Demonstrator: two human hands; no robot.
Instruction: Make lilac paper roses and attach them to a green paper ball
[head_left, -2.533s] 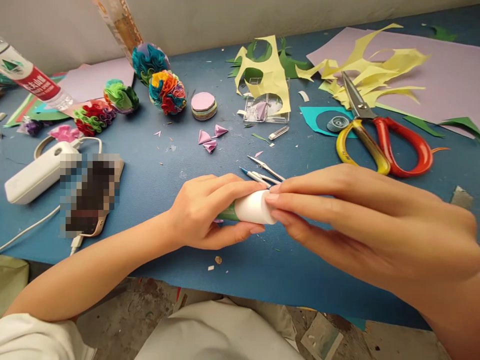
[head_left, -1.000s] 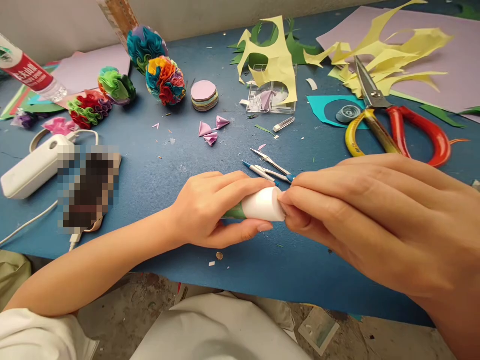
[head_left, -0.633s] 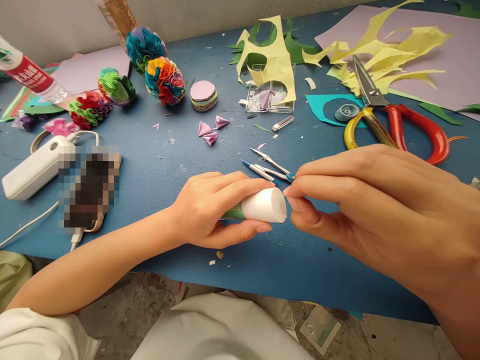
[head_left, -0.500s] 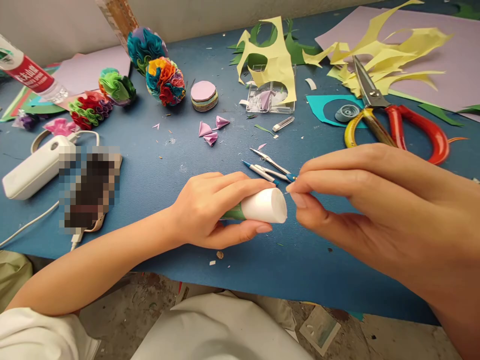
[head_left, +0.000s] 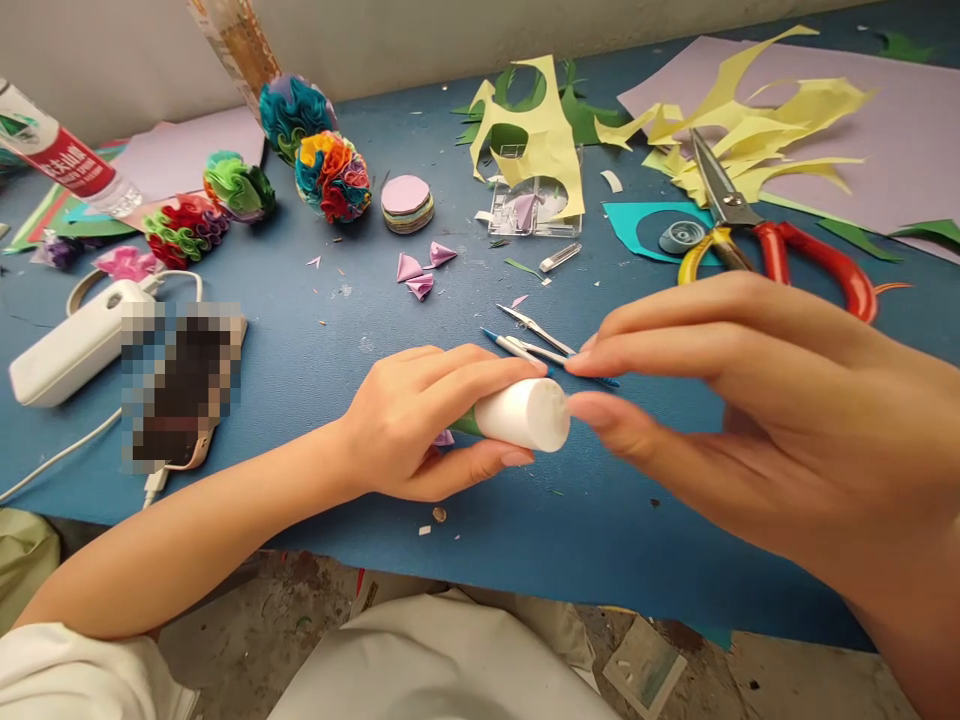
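Note:
My left hand (head_left: 420, 420) is wrapped around a glue stick (head_left: 521, 412) with a green body and a white cap, holding it level just above the blue table (head_left: 300, 330). A small purple paper piece (head_left: 444, 437) peeks out under the left fingers. My right hand (head_left: 750, 400) is at the cap's end with its fingers stretched and apart. The thumb tip touches the cap and the forefinger hovers just above it. Nothing is in the right hand.
Tweezers and a blue-tipped tool (head_left: 536, 340) lie just behind the hands. Red-and-yellow scissors (head_left: 780, 255) and yellow paper offcuts (head_left: 750, 140) are at the right. Paper flower balls (head_left: 334, 175), stacked paper circles (head_left: 406, 203), a clear box (head_left: 529, 205), a phone (head_left: 180, 385) and a white device (head_left: 75, 340) lie farther back and left.
My right hand gripped the cap, drew back a little with fingers pinched, and now has its fingers apart at the cap's end. My left hand keeps the glue stick still.

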